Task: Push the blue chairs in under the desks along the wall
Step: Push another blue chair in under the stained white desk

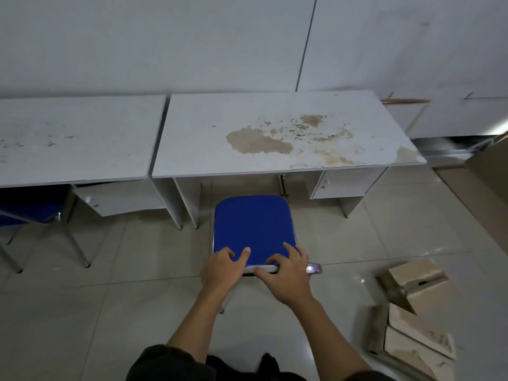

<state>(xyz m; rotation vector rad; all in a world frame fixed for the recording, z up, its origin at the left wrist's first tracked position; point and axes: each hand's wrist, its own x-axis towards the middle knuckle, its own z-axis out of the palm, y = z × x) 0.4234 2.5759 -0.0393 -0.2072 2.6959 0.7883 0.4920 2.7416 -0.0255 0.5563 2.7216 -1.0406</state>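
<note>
No readable writing. 2 white desks, 2 blue chairs, 2 cardboard boxes [415, 312]. Left hand [220, 270] and right hand [288, 276] clamped on near blue chair [253, 226], before stained desk [275, 133]; second chair [30, 207] under left desk [74, 138].

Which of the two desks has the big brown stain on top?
The right desk, with the blue chair in front; the left desk shows only faint specks.

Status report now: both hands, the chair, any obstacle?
Left hand and right hand grip the blue chair back edge. Chair facing the stained desk, not yet under. Path clear.
</note>
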